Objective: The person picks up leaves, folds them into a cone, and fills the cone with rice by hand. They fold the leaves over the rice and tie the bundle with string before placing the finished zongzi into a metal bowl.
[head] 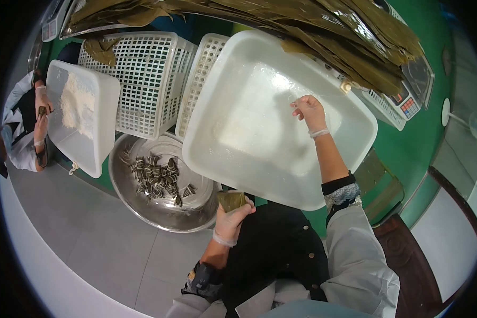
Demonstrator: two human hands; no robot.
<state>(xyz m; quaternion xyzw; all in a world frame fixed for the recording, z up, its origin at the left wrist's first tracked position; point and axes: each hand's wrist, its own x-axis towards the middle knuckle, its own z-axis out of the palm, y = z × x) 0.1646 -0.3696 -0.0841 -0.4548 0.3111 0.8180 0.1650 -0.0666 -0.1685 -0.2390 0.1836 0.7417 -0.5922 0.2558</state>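
Observation:
My left hand (229,222), in a clear glove, is closed around a folded leaf parcel (232,201) at the near edge of a large white plastic tub (258,198). Over that tub, my right hand (309,111) pinches a thin pale string (329,95), which runs to a spool (346,86) at the tub's far right rim. Left of my left hand, a round steel basin (167,222) holds many leaf parcels bound with string (157,175). Long dark green leaves (342,43) lie piled beyond the tub.
White perforated crates (143,79) stand left of the tub. Farther left, a co-worker's gloved hands (41,119) hold a small dark parcel beside a white bin (107,99) with pale grain. A digital scale (409,105) stands at the right, and a carved wooden chair (405,254) at the lower right.

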